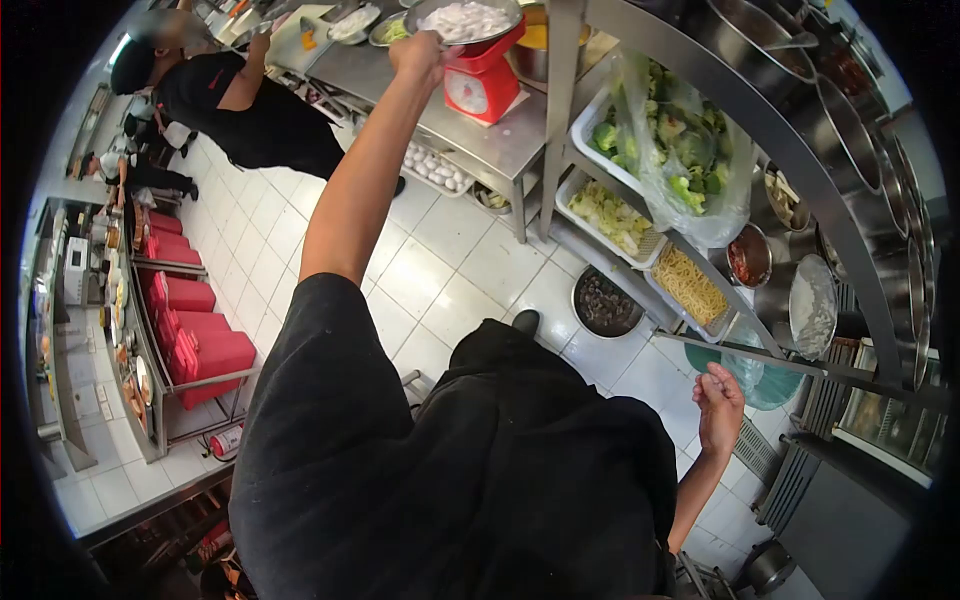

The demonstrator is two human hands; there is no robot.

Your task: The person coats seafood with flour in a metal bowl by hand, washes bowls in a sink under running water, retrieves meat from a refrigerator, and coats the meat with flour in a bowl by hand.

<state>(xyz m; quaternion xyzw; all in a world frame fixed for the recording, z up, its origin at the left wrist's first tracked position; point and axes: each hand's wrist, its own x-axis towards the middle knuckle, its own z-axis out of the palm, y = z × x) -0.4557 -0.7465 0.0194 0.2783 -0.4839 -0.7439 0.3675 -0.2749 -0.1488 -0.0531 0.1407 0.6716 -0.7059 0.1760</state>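
My left hand [425,58] reaches far forward, its fingers closed on the near rim of a metal bowl [465,38]. White pieces of food [464,18] fill the bowl; their kind is not clear. Beneath it stands a red dial scale [480,85], on a stainless steel table. My right hand [718,408] hangs low at my right side, fingers curled in with nothing visible in them. Close to that hand are a green tub [770,388] with clear plastic and the lower bar of a metal rack.
The rack on the right holds bagged broccoli [685,140], chopped cabbage [610,215], noodles [690,290] and metal pots. A bowl of dark food [606,302] sits on the tiled floor. Eggs [435,168] lie under the table. A co-worker [235,100] stands front left, near red bins [205,345].
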